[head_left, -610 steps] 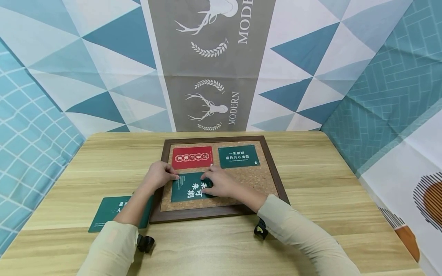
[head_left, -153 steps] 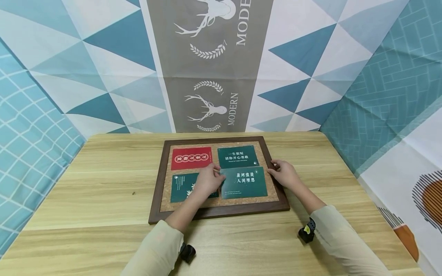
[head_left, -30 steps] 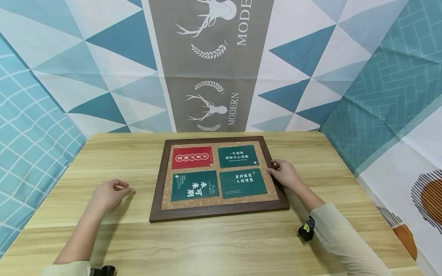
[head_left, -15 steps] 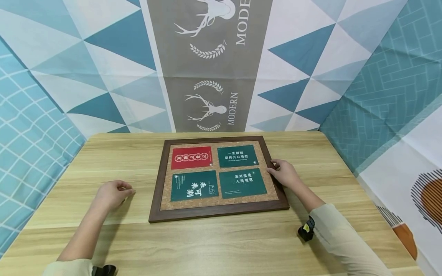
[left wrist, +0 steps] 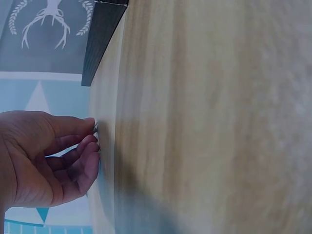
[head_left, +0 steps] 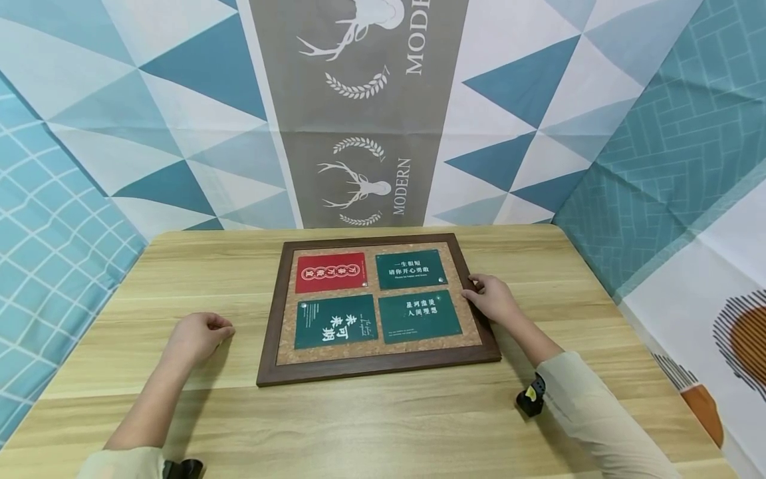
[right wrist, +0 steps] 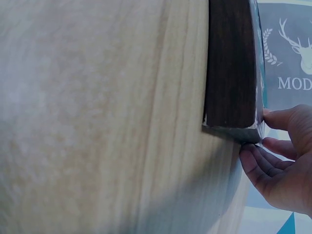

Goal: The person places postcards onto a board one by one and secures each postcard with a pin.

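My right hand grips the right side of a cork board in a dark wooden frame, thumb and fingers at its edge. One red card and three green cards, at upper right, lower left and lower right, lie on the cork with small shiny pins at corners. Left of the board, my left hand is low at the table, thumb and fingers curled together. In the left wrist view, a tiny shiny pushpin shows between the fingertips, mostly hidden by them.
The board lies flat on a wood-grain table, toward its back. A patterned cloth hangs behind the table, with others at both sides. Each forearm bears a dark wrist camera, the right one below the sleeve.
The fourth card came from the table at left onto the board's lower right. My left hand then left it for the table at left. Lately both hands have barely moved.
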`<state>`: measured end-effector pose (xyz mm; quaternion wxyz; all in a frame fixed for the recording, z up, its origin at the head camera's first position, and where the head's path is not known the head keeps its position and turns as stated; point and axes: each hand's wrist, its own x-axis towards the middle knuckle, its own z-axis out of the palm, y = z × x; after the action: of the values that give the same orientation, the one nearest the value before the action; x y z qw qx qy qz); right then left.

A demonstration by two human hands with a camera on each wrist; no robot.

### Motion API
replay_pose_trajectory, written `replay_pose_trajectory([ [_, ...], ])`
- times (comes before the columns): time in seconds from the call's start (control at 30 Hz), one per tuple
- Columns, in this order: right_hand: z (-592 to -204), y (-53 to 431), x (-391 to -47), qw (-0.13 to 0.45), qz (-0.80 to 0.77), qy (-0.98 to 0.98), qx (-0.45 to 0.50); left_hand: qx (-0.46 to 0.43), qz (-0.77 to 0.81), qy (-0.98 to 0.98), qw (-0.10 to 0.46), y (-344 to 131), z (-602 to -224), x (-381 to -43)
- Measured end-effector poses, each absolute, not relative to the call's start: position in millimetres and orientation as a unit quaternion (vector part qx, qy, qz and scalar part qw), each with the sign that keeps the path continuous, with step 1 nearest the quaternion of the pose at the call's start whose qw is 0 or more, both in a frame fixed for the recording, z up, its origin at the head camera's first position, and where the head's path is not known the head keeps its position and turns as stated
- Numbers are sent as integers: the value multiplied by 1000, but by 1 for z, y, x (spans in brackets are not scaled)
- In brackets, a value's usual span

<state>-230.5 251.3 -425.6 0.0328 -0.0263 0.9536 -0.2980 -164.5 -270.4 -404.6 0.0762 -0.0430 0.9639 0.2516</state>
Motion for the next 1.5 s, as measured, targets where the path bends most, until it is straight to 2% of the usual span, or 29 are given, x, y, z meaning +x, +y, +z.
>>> replay_pose_trajectory([
  [0.37,-424,251,-231,35,-301,953,-24,-60,282,955,67,-271,-402,-162],
  [0.67,-422,251,-230,30,-299,953,-24,-63,300,952,10,-264,-397,-163],
  [0.83,-422,252,-231,32,-299,953,-26,-56,331,942,16,-261,-395,-164],
  [1.17,-420,251,-229,35,-298,954,-25,-62,389,917,61,-257,-394,-165],
  [1.5,-420,250,-230,33,-297,954,-28,-56,400,914,37,-256,-392,-165],
])
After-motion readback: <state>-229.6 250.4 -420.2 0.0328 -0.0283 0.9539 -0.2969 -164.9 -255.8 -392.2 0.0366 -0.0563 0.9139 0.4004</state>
